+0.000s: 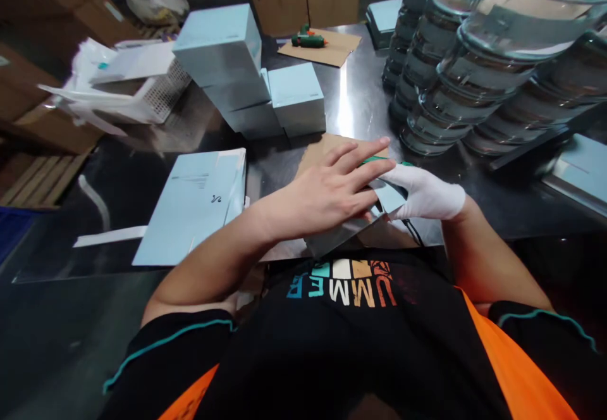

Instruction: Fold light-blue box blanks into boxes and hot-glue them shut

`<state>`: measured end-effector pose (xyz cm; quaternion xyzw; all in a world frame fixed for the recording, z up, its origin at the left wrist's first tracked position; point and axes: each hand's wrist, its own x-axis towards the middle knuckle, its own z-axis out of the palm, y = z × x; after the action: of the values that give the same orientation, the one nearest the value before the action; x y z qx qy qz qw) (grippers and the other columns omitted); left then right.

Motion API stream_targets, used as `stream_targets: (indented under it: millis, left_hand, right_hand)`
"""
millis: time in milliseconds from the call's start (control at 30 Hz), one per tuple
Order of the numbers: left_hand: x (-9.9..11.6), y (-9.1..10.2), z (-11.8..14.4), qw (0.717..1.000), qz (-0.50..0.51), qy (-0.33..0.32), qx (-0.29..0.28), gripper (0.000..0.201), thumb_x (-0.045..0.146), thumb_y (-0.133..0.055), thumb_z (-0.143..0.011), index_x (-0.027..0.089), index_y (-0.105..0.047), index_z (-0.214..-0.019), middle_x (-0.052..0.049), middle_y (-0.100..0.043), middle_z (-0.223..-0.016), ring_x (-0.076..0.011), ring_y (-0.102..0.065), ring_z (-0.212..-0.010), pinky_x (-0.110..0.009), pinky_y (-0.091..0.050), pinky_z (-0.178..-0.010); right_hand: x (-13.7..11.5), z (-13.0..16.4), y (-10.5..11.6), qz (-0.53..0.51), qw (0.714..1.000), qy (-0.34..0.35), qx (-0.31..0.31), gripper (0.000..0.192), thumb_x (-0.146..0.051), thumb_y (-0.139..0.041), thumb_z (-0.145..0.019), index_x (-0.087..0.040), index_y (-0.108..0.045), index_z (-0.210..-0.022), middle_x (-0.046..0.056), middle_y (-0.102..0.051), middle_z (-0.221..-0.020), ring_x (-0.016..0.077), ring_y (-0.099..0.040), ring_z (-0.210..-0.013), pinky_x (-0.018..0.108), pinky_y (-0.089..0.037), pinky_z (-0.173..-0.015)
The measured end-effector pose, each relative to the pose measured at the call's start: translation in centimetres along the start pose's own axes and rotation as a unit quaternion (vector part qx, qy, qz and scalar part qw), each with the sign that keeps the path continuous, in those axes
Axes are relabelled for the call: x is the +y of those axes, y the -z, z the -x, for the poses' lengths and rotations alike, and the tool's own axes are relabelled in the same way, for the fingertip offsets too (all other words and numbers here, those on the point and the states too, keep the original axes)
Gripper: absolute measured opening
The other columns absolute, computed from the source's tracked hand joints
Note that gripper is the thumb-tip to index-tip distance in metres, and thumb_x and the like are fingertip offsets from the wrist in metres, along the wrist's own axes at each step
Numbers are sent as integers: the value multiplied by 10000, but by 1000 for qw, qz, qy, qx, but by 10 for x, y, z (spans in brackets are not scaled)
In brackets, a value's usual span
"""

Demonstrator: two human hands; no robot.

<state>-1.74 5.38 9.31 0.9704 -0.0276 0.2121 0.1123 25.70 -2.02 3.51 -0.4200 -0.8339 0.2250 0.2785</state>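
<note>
A light blue cardboard box (391,197) with a grey side is in front of my chest, partly covered by both hands. My left hand (329,189), bare, lies across its top with the fingers stretched out and apart. On the right, my right hand (424,193), in a white glove, grips the box's corner; some of its fingers are hidden. Slivers of something green (406,163) show behind the fingers, too covered to name. A brown cardboard piece (318,150) lies beneath, and a black cord (413,231) hangs near the glove.
Left of my arm lies a flat light blue carton (183,208). Stacked blue boxes (220,47) and a single box (298,91) stand beyond. A green glue gun (309,39) rests on cardboard. Stacked clear containers (441,104) rise at right; a white basket (161,91) is at left.
</note>
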Motion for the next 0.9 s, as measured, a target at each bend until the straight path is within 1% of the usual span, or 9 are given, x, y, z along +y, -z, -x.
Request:
stream_targets:
  millis: [100,167,367,500,567,667,733,800,900]
  left_hand:
    - [-1,-4,4,996,69,12,52,240,496,-659,-1087,289,-757,-1014,-31,-696,-1544,-352,-507,-1612,-599,-409,-1326]
    - [-1,-8,8,996,52,1,69,304,567,-652,-1077,291,-763,-1014,-41,-729,-1495,-351,-543,-1575,-567,-452,-1272]
    - [-1,-18,18,992,-2,23,124,371,641,-640,-1053,308,-787,-982,-75,-792,-1311,-351,-642,-1430,-553,-510,-1168]
    - [-4,-28,25,978,37,-34,201,264,574,-757,-1009,316,-761,-1063,-73,-785,-1306,-297,-708,-1334,-501,-596,-1104]
    - [-5,-35,31,964,89,-5,251,336,620,-777,-979,304,-726,-1082,-90,-770,-1335,-289,-732,-1288,-500,-625,-1068]
    - [-6,-45,38,927,184,103,311,502,738,-761,-935,292,-703,-1159,-133,-730,-1435,-312,-706,-1347,-545,-596,-1124]
    - [-5,-48,40,906,257,135,308,558,720,-792,-922,286,-710,-1263,-148,-722,-1466,-314,-680,-1406,-550,-556,-1189]
    - [-4,-49,38,893,330,140,273,554,660,-838,-917,283,-738,-1310,-143,-736,-1460,-306,-677,-1424,-532,-529,-1228]
    - [-1,-46,33,869,405,170,228,447,588,-870,-921,274,-806,-1233,-128,-755,-1444,-302,-680,-1424,-510,-511,-1242]
  right_hand:
    - [-2,1,-2,3,1000,26,4,659,-589,-842,-905,-283,-673,-1463,97,-734,-1363,319,-699,-1243,505,-577,-1131]
    - [-3,0,-3,3,999,54,1,598,-543,-840,-926,-268,-676,-1431,98,-726,-1320,298,-696,-1198,480,-585,-1092]
    - [-6,-3,-2,0,997,71,-2,713,-529,-871,-904,-273,-637,-1527,93,-721,-1332,295,-686,-1177,476,-583,-1086]
    - [-7,-2,-2,2,998,69,-15,779,-535,-863,-910,-301,-593,-1602,101,-715,-1377,318,-681,-1277,515,-561,-1148]
    - [-8,0,-2,0,999,51,-12,830,-538,-879,-887,-313,-578,-1628,104,-701,-1447,336,-665,-1345,521,-532,-1204]
    - [-11,1,-1,1,1000,29,-12,871,-522,-884,-884,-293,-560,-1660,116,-672,-1526,365,-627,-1428,507,-487,-1272]
    - [-15,-1,-2,5,999,27,-17,869,-554,-867,-894,-298,-559,-1665,113,-681,-1519,374,-620,-1437,519,-480,-1283]
    - [-20,-4,-3,10,999,35,-21,854,-600,-842,-905,-318,-560,-1661,107,-698,-1487,369,-637,-1409,545,-495,-1264]
    - [-26,-8,-5,14,999,37,-20,813,-610,-814,-929,-326,-565,-1650,108,-698,-1482,354,-655,-1376,550,-523,-1225]
